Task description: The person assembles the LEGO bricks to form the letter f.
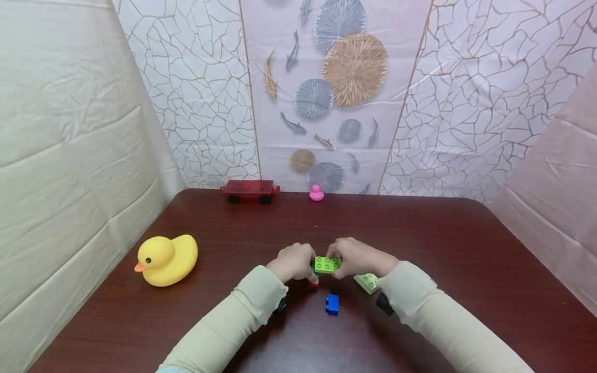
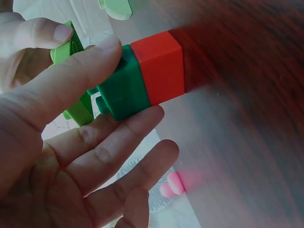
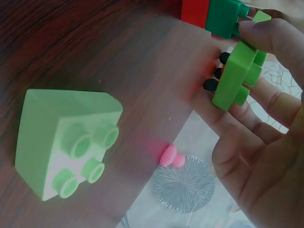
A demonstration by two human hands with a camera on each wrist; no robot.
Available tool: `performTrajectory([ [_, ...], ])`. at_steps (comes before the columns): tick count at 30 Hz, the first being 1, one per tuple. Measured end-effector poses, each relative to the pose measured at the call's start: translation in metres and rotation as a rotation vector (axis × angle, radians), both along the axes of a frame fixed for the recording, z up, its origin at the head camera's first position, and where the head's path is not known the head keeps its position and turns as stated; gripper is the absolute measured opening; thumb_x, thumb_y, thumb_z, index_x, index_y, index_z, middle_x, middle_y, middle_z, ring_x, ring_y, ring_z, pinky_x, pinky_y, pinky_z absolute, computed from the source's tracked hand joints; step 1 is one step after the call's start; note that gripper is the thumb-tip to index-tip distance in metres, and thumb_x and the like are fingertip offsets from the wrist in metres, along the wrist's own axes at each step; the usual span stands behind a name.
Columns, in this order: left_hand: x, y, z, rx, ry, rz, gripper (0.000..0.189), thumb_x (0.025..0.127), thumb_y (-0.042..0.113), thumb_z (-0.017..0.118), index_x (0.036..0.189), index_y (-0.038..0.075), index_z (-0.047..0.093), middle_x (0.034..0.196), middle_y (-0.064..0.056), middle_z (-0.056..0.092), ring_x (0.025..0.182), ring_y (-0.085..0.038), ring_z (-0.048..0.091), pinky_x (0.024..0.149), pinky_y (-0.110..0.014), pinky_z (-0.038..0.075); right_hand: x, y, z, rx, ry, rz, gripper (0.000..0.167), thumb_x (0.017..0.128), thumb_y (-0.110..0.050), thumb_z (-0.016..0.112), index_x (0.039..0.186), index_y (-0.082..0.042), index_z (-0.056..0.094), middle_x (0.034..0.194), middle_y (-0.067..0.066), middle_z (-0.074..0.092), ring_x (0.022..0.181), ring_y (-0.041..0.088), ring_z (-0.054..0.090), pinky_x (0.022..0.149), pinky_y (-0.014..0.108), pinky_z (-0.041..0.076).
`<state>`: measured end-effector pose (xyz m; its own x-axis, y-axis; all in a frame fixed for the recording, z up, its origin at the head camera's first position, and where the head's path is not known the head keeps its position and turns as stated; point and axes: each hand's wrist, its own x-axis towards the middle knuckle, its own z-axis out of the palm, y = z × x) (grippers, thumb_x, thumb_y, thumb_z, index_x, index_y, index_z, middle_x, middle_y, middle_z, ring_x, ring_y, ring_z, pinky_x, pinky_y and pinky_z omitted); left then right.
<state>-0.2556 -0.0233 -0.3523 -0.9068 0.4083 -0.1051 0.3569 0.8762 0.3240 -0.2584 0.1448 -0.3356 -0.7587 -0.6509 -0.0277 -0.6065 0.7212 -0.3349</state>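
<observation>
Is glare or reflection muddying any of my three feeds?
Head view: a pale sheen on the near part of the table, below the blue brick; left wrist view: greyish tabletop glare, with red and pink reflections beside the red brick and pink duck; right wrist view: similar glare, but the light green brick reads clearly.

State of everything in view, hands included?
Left hand: pinching dark green block
Right hand: pinching lime block
Lime block: held above dark green block; contact unclear
Dark green block: stacked on red block
Red block: bottom of stack
Blue block: on its side
Pale green block: loose, studs up
Yellow duck: upright
Pink duck: upright
Red wagon: on its wheels
</observation>
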Motion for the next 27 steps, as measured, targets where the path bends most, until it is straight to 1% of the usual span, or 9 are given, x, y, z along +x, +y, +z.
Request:
performTrajectory([
  [4, 0.001, 0.0, 0.0, 0.002, 0.002, 0.0, 0.025, 0.061, 0.029, 0.079, 0.068, 0.016, 0.059, 0.06, 0.006, 0.051, 0.056, -0.011, 0.046, 0.049, -0.028, 0.037, 0.001, -0.002, 0.0, 0.013, 0.007, -0.007, 0.025, 0.068, -0.017, 0.07, 0.091, -0.009, 0.064, 0.077, -0.004, 0.049, 0.071, 0.014, 0.042, 0.061, 0.029, 0.038],
  [10, -0.003, 0.001, -0.003, -0.005, 0.015, -0.001, 0.027, 0.059, 0.029, 0.08, 0.066, 0.017, 0.058, 0.059, 0.005, 0.051, 0.055, -0.011, 0.046, 0.049, -0.028, 0.036, 0.001, -0.005, 0.0, 0.013, 0.032, 0.029, 0.027, 0.068, -0.017, 0.07, 0.092, -0.006, 0.065, 0.079, -0.003, 0.05, 0.07, 0.014, 0.044, 0.061, 0.028, 0.039],
  [16, -0.002, 0.001, -0.002, -0.005, 0.018, -0.003, 0.028, 0.059, 0.03, 0.08, 0.066, 0.016, 0.057, 0.059, 0.004, 0.051, 0.055, -0.012, 0.045, 0.047, -0.028, 0.036, 0.001, -0.012, 0.0, 0.011, 0.042, 0.033, 0.026, 0.068, -0.017, 0.07, 0.091, -0.006, 0.065, 0.079, -0.003, 0.05, 0.071, 0.013, 0.044, 0.06, 0.026, 0.039],
  [21, -0.002, 0.001, -0.003, -0.004, 0.02, 0.0, 0.029, 0.057, 0.03, 0.081, 0.065, 0.017, 0.056, 0.06, 0.004, 0.05, 0.056, -0.012, 0.045, 0.047, -0.029, 0.036, 0.001, -0.018, -0.001, 0.0, 0.028, 0.035, 0.022, 0.068, -0.016, 0.071, 0.088, -0.007, 0.065, 0.077, -0.004, 0.05, 0.07, 0.014, 0.043, 0.059, 0.026, 0.039],
  [27, -0.004, 0.001, -0.005, -0.001, 0.033, -0.004, 0.03, 0.055, 0.03, 0.081, 0.065, 0.017, 0.056, 0.06, 0.004, 0.05, 0.056, -0.012, 0.045, 0.047, -0.029, 0.036, -0.001, -0.022, -0.002, 0.011, 0.017, 0.036, 0.015, 0.067, -0.015, 0.072, 0.079, -0.01, 0.064, 0.069, -0.004, 0.05, 0.065, 0.013, 0.043, 0.053, 0.024, 0.039],
])
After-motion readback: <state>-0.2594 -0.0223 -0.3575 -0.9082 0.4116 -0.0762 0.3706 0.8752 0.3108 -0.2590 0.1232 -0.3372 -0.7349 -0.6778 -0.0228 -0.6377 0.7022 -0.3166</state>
